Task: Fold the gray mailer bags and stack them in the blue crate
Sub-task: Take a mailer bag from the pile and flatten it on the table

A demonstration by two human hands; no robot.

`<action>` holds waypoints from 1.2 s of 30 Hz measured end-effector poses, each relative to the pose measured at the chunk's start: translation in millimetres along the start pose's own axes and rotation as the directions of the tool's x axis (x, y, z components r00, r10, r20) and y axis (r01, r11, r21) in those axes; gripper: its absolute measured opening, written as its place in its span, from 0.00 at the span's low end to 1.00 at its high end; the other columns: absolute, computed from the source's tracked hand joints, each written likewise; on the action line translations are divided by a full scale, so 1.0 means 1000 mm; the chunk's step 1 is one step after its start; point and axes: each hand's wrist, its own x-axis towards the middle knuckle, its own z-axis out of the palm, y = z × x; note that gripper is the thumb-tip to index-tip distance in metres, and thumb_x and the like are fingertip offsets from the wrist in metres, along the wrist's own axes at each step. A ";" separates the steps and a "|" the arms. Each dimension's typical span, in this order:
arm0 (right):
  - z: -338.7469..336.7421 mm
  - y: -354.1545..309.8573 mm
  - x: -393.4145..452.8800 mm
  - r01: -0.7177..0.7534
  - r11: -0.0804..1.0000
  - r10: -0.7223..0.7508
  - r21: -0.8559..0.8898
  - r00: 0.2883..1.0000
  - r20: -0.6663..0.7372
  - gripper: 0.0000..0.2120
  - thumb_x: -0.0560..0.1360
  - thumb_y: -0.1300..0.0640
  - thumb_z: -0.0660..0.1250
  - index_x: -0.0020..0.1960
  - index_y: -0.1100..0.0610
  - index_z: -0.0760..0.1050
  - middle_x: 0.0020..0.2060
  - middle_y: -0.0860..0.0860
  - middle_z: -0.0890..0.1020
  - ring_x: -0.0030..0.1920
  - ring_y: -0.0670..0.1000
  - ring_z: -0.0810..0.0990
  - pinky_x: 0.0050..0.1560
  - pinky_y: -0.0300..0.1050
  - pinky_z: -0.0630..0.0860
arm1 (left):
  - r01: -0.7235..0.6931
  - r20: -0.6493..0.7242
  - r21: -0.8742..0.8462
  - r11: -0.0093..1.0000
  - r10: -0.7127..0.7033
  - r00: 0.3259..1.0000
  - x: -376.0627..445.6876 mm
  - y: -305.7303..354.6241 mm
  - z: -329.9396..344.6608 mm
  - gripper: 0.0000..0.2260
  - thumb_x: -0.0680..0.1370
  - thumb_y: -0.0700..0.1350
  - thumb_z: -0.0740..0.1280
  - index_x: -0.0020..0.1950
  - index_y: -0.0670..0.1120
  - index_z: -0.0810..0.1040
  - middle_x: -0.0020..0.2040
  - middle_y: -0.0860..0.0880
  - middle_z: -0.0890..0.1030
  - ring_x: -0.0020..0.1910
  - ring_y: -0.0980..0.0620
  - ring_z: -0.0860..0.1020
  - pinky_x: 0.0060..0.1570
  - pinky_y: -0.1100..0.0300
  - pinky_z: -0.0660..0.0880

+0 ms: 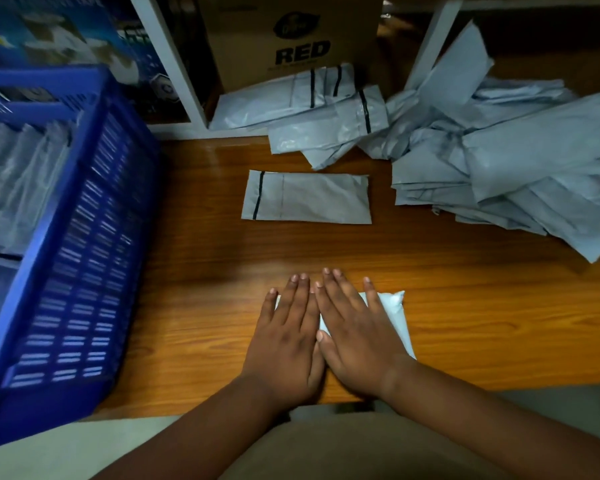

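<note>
One blue crate [84,237] stands at the left edge of the wooden desk [465,323], with gray bags already lying inside it [18,174]; how many cannot be told. Behind it sits one blue printed box [59,32]. Near the front edge of the desk, the left hand [288,341] and the right hand [357,337] lie flat side by side, touching each other, on one folded mailer bag [394,317]. All the fingers [343,296] are straight and spread only slightly, palms down, pressing the bag to the desk; nothing is curled or pinched. The bag shows only at its right side and in slivers between the hands. Farther back, in the middle of the desk, one single mailer bag [307,197] lies flat and apart, its black strip toward the left. Behind it stands one brown cardboard box [295,39] printed "RED". Against that box and spreading to the right edge lies a loose pile of gray bags [499,157], overlapping too much to count.
</note>
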 end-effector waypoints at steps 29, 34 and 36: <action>-0.068 0.055 -0.016 0.172 0.977 -0.183 0.125 0.980 0.079 0.45 0.77 0.30 0.67 0.85 0.44 0.51 0.83 0.50 0.63 0.82 0.56 0.60 0.82 0.63 0.50 | 0.256 0.237 0.115 0.960 -0.277 0.931 0.035 0.018 -0.084 0.39 0.62 0.74 0.76 0.66 0.56 0.73 0.61 0.51 0.78 0.59 0.45 0.76 0.57 0.48 0.73; -0.106 0.039 0.006 0.197 0.954 -0.225 0.225 0.968 0.109 0.28 0.77 0.36 0.73 0.73 0.44 0.72 0.68 0.48 0.79 0.67 0.54 0.77 0.68 0.56 0.75 | 0.287 0.236 -0.139 0.948 -0.250 0.939 0.021 0.019 -0.114 0.19 0.71 0.60 0.81 0.52 0.51 0.79 0.48 0.51 0.80 0.46 0.49 0.78 0.47 0.50 0.77; -0.122 0.039 0.018 0.256 0.936 -0.289 0.242 0.950 0.115 0.18 0.77 0.39 0.74 0.62 0.45 0.78 0.57 0.45 0.82 0.57 0.50 0.80 0.58 0.52 0.79 | 0.316 0.230 -0.240 0.918 -0.262 0.937 0.005 0.012 -0.142 0.14 0.75 0.56 0.79 0.52 0.53 0.79 0.48 0.53 0.81 0.46 0.51 0.80 0.49 0.47 0.82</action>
